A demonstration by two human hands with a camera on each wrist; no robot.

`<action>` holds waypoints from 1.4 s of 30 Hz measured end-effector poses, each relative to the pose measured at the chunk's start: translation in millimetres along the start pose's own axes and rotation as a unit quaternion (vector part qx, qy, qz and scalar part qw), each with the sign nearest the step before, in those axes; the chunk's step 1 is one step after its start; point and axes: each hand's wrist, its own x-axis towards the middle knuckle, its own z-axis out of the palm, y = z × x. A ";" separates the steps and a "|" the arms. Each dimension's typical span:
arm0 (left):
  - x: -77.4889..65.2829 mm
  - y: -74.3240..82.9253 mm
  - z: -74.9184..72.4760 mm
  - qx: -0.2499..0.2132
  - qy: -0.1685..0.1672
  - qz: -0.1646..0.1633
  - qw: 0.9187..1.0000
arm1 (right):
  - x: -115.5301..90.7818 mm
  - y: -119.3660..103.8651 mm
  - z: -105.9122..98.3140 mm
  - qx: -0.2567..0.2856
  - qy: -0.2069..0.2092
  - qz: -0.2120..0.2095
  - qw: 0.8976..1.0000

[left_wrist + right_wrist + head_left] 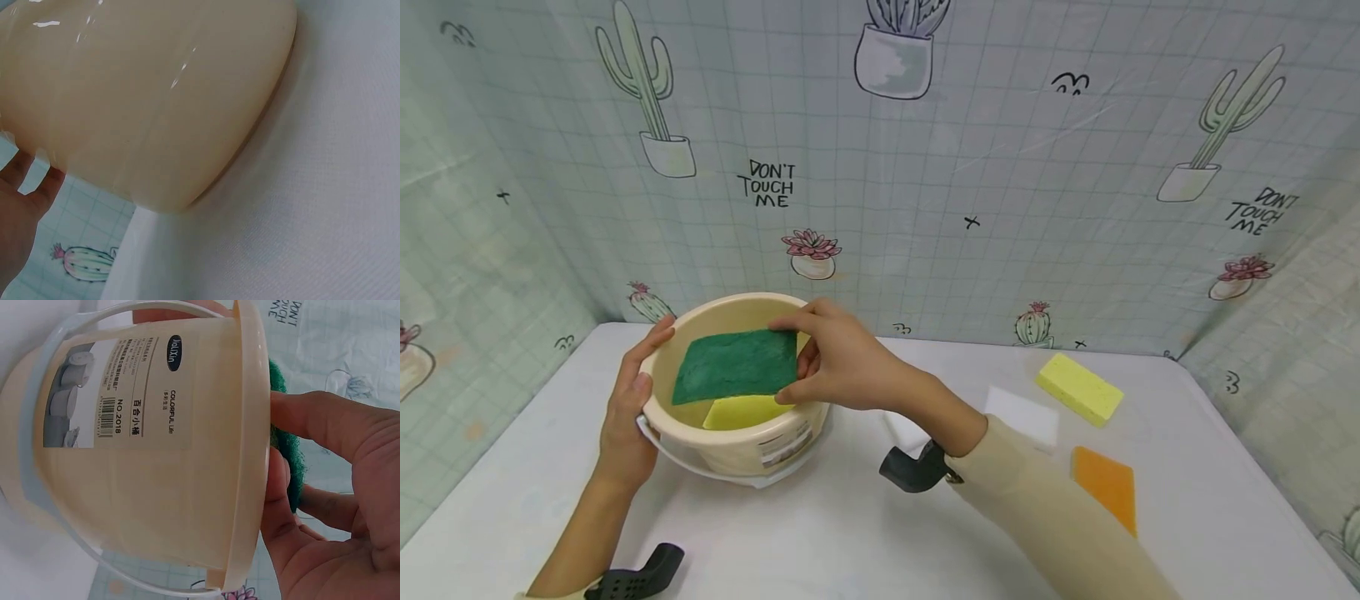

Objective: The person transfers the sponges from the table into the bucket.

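Note:
A cream plastic bucket (730,446) stands on the white table at the left. My left hand (627,425) holds its left side, thumb at the rim and fingers along the outer wall; two fingers (47,187) show against the wall in the left wrist view. Over the bucket's mouth, my right hand (842,358) pinches a green scouring pad (733,364) by its right edge, thumb on the near side. Below the pad, a yellow sponge (745,412) lies inside the bucket, partly covered. In the right wrist view the pad (294,469) shows just beyond the rim.
On the right of the table (955,542) lie a yellow sponge (1079,389), an orange pad (1107,483) and a white pad (1026,415), the last two partly behind the right sleeve. The bucket's pale handle (752,481) hangs down in front. A cactus-print curtain (970,167) stands behind.

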 end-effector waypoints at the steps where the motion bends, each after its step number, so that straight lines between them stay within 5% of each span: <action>1: 0.1 -0.8 -0.3 -0.001 -0.004 0.003 1.000 | 0.8 -0.4 0.8 -0.002 -0.002 0.001 1.000; 42: 0.0 -3.9 -2.7 0.001 -0.012 0.010 1.000 | 10.8 -0.1 4.1 0.006 -0.054 0.030 0.998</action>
